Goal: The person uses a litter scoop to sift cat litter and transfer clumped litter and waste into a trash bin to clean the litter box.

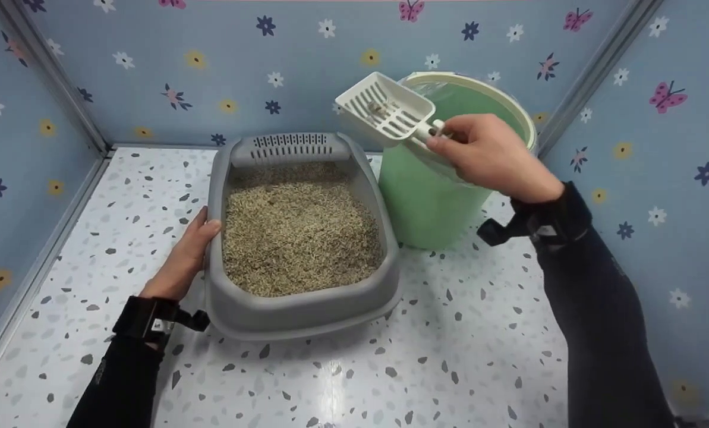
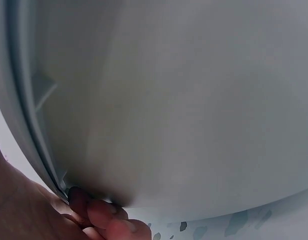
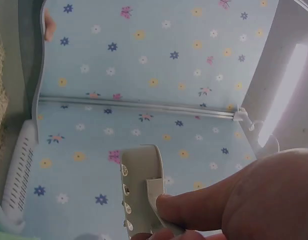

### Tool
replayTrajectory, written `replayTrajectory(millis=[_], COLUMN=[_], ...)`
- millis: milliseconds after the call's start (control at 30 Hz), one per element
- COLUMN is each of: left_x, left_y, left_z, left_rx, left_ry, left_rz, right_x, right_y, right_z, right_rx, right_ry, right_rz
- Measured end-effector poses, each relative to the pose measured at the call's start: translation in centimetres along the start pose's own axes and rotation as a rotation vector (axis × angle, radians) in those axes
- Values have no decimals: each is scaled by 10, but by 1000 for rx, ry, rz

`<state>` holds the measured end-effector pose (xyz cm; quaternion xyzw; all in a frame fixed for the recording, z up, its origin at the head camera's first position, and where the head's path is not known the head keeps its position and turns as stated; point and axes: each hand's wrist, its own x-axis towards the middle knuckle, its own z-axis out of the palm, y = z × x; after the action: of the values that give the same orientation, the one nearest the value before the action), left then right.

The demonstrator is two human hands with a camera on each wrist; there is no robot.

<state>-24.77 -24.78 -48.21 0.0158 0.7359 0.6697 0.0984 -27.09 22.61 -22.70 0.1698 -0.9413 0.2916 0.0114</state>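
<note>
A grey litter box (image 1: 306, 309) full of tan pellet litter (image 1: 303, 238) stands on the speckled surface. My left hand (image 1: 182, 261) grips its left rim, the thumb over the edge; in the left wrist view the fingers (image 2: 114, 222) curl under the rim against the outer wall. My right hand (image 1: 497, 154) pinches the handle of a white slotted litter scoop (image 1: 390, 107), held up at the rim of a green bin (image 1: 431, 202) lined with a clear bag. A small clump (image 1: 379, 108) lies in the scoop. The right wrist view shows the scoop (image 3: 141, 190) side-on, thumb on its handle.
The bin stands close against the box's right side. Flowered panels (image 1: 223, 65) close off the back and both sides. White speckled floor (image 1: 354, 380) runs in front of the box. A lamp tube (image 3: 284, 95) glows overhead in the right wrist view.
</note>
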Motion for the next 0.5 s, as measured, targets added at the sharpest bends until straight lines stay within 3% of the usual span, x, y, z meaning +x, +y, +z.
replayTrajectory(millis=[200, 500], left_x=[0, 0], left_y=[-1, -3], left_z=[0, -1], left_rx=[18, 18], left_ry=[-1, -7], left_rz=[5, 16], right_x=[6, 12], right_y=[25, 50], right_z=[-28, -39], right_rx=[-61, -191], right_ry=[74, 105], right_rz=[62, 187])
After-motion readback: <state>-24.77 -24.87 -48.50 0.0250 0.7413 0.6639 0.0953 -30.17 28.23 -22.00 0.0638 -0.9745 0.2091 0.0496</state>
